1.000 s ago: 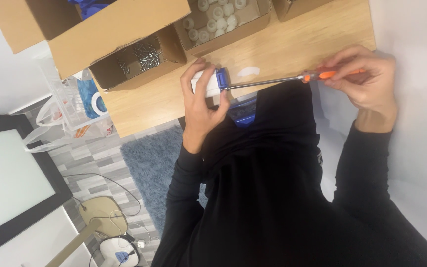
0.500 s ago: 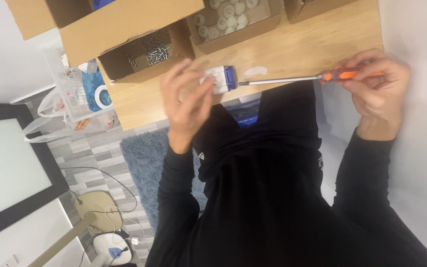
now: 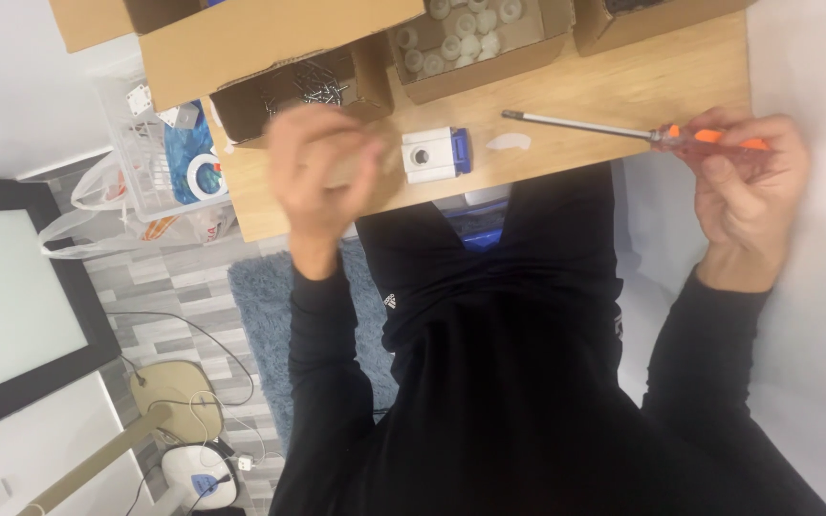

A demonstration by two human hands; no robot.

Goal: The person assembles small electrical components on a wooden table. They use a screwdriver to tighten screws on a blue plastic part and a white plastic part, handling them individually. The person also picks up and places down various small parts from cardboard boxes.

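A small white and blue plastic part (image 3: 432, 153) lies on the wooden table (image 3: 623, 86) near its front edge. My left hand (image 3: 322, 167), blurred by motion, hovers just left of the part with loosely curled fingers and nothing visible in it. It is close to a cardboard box of dark screws (image 3: 313, 86). My right hand (image 3: 743, 177) grips the orange handle of a screwdriver (image 3: 576, 124) at the table's right corner. The shaft points left, its tip apart from the part. A small white scrap (image 3: 509, 141) lies between the part and the shaft.
A box of white round pieces (image 3: 470, 29) and a larger cardboard box (image 3: 270, 33) stand at the back of the table. A clear plastic bin (image 3: 160, 143) with a tape roll stands beside the table on the left. A black-framed screen (image 3: 11, 296) and a grey rug (image 3: 265, 296) are below.
My left hand let go of the white and blue part and moved left. The part now rests on the table. The screwdriver tip pulled back to the right, away from the part.
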